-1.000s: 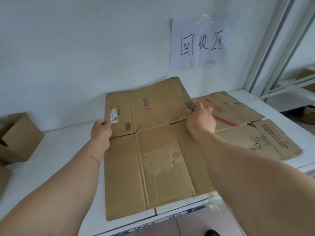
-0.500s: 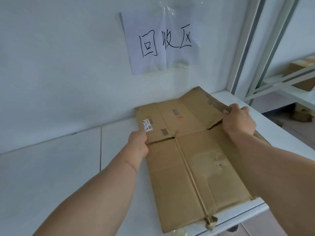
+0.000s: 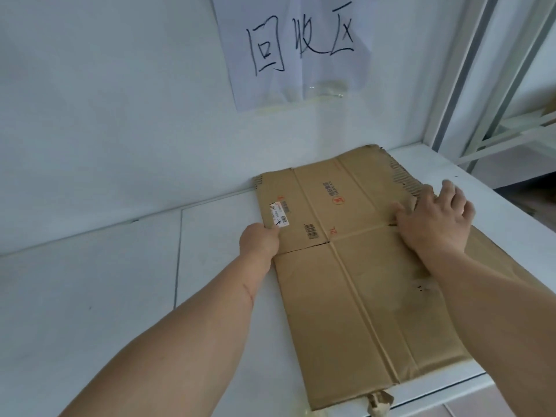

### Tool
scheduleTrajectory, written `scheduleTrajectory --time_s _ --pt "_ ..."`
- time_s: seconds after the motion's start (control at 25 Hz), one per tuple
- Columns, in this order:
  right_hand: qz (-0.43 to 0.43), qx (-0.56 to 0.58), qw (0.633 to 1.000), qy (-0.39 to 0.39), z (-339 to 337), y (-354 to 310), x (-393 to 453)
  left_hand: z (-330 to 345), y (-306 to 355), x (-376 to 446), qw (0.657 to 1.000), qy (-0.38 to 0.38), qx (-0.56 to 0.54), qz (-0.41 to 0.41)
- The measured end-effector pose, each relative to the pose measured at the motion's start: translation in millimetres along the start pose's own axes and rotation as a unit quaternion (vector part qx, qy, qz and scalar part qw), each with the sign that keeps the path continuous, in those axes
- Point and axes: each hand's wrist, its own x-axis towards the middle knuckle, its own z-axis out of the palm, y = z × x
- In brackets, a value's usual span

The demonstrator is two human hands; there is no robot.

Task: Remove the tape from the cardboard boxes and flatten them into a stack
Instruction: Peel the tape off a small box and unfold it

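Observation:
A flattened brown cardboard box (image 3: 346,296) lies flat on the white table (image 3: 105,296), its far flaps close to the wall. My left hand (image 3: 260,243) grips its left edge beside a torn white label (image 3: 278,216). My right hand (image 3: 434,219) rests on the right side with its fingers spread flat, pressing the sheet down. A crumpled scrap of tape (image 3: 377,403) sticks out from under the near edge. Another cardboard sheet lies underneath, hidden but for a strip at the right past my right forearm.
A paper sign (image 3: 298,46) with handwritten characters is taped to the wall above the cardboard. White shelf posts (image 3: 469,85) rise at the right, with another shelf behind them. The table's front edge (image 3: 436,392) runs just under the box's near end.
The cardboard has moved right across the table onto the other sheet and now lies flat. My right hand has let go of its edge and presses it with spread fingers. The view has turned right.

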Motion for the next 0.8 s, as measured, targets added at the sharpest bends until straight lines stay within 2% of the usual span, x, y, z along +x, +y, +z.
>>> scheduleTrajectory --time_s 0.08,0.12,0.16,0.24,0.32,0.4,0.52,0.68,0.8 --pt "-0.07 0.015 0.997 0.018 -14.7 -18.2 -7.5 -27.2 -4.7 -10.5 0.997 -0.009 0.055 0.055" --pt "-0.105 0.027 0.994 0.02 -23.0 -35.1 -15.0 -46.1 -12.2 -17.9 0.99 0.01 0.118 0.083" --pt "-0.138 0.04 0.99 0.017 -29.8 -55.1 -25.3 -65.6 -22.9 -26.2 0.972 0.043 0.201 0.116" --pt "-0.211 0.056 0.976 -0.003 -44.0 -105.2 -59.3 -108.4 -50.4 -45.9 0.911 0.094 0.354 0.19" --pt "-0.294 0.062 0.953 -0.029 -52.0 -161.7 -109.7 -157.1 -84.3 -68.0 0.859 0.097 0.448 0.229" --pt "-0.356 0.072 0.929 -0.066 -57.8 -216.9 -166.3 -205.3 -121.7 -85.8 0.835 0.089 0.494 0.225" --pt "-0.42 0.079 0.897 -0.113 -71.4 -304.1 -253.1 -285.0 -181.9 -112.7 0.822 0.127 0.519 0.197" --pt "-0.456 0.127 0.866 -0.162 -91.6 -413.2 -357.0 -388.6 -254.9 -135.4 0.837 0.181 0.498 0.135" --pt "-0.467 0.155 0.844 -0.212 -101.3 -489.1 -431.5 -454.5 -314.9 -141.9 0.855 0.267 0.432 0.103"
